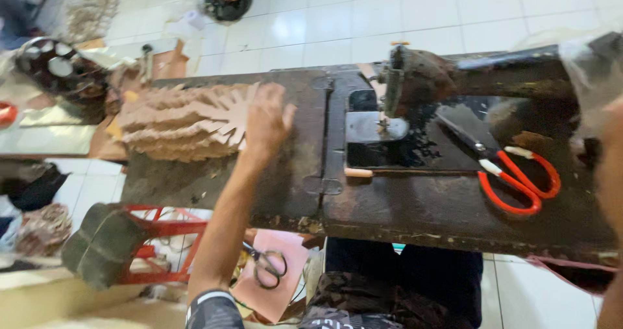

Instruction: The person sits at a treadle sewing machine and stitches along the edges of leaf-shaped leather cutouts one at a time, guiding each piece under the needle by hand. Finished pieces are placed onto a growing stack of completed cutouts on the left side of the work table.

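My left hand reaches out over the dark worn sewing table, fingers spread, resting on the near edge of a stack of tan cut-out pieces with pointed edges. My right arm shows only as a blurred strip at the far right edge; its hand is out of view. A black sewing machine lies across the table's right half, its needle area above a metal plate. Red-handled scissors lie on the machine bed.
A small pair of grey scissors lies on a pink sheet below the table. A red frame stands at lower left. Clutter, a round tray and white floor tiles lie beyond.
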### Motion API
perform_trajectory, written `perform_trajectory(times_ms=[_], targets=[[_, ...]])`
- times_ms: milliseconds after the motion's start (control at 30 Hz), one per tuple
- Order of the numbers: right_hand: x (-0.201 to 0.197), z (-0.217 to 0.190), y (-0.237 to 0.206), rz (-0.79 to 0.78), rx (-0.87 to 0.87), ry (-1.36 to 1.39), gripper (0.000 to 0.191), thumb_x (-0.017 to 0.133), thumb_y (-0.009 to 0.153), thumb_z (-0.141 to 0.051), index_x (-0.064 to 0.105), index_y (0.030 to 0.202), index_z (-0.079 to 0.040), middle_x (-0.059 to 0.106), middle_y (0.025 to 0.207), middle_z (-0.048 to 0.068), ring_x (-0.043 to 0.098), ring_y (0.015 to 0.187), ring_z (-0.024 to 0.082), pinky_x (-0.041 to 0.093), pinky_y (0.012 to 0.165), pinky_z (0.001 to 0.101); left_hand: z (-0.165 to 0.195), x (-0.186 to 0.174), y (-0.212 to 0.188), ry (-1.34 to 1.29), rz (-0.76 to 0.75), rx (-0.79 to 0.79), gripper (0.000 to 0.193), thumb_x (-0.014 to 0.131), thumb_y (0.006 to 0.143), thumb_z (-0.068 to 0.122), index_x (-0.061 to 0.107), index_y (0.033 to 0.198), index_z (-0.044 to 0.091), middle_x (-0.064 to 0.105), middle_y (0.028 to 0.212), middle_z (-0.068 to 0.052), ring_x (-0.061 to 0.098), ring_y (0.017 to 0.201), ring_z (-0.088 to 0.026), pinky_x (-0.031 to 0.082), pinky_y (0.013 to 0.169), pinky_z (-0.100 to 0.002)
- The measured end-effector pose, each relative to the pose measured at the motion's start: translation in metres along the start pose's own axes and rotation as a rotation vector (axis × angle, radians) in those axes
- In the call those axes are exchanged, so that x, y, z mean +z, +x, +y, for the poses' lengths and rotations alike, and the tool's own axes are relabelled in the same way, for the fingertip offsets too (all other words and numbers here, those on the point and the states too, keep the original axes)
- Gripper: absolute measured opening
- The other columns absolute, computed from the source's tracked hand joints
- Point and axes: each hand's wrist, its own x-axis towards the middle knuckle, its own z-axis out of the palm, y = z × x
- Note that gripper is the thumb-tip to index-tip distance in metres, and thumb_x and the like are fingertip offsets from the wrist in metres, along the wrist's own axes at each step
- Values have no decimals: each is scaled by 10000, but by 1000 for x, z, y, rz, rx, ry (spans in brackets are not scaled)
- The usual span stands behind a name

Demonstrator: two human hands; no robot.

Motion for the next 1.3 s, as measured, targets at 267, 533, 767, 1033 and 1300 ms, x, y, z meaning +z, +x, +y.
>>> perform_trajectory(times_ms=[267, 533, 767, 1033, 1300], targets=[[80, -104, -52, -781, 456, 595, 729, 789, 854, -276, 467, 1493, -136, 784, 952, 54, 737, 768, 169, 565, 728, 312, -56, -23, 32, 166, -67, -106, 140, 758, 864, 152, 738, 977, 73, 699, 1155, -143, 604, 1171, -319, 426, 1038, -499], [90, -90, -69, -563, 615, 770, 419, 687, 960, -159, 629, 1373, -115, 779, 973, 66, 735, 842, 145, 603, 771, 273, 8, -113, 10, -572, 98, -133, 142, 721, 995, 64, 627, 1091, 19, 757, 948, -124, 767, 855, -172, 611, 682, -301], [89, -90, -70, -612, 210, 468, 446, 751, 896, -223, 654, 1293, -45, 596, 1381, 246, 575, 1248, 391, 480, 1007, 457, 137, -53, -68, -761, -201, -289, 190, 763, 912, 143, 624, 830, 41, 748, 718, -70, 740, 639, -166, 591, 578, -321], [88, -66, -68, -663, 21, 489, 397, 683, 840, -117, 651, 1225, -24, 566, 1420, 214, 508, 1363, 383, 416, 1128, 447, 141, 5, -56, -381, -44, 289, 317, 747, 904, 225, 683, 1162, 51, 678, 1236, -149, 642, 1157, -354, 509, 978, -435], [115, -31, -34, -608, 237, 714, 309, 641, 961, -118, 619, 1251, -16, 718, 1193, 179, 702, 1104, 298, 563, 932, 380, 164, 29, -62, -465, -160, 287, 510, 749, 905, 257, 617, 1294, -46, 609, 1383, -190, 560, 1314, -366, 439, 1098, -445]])
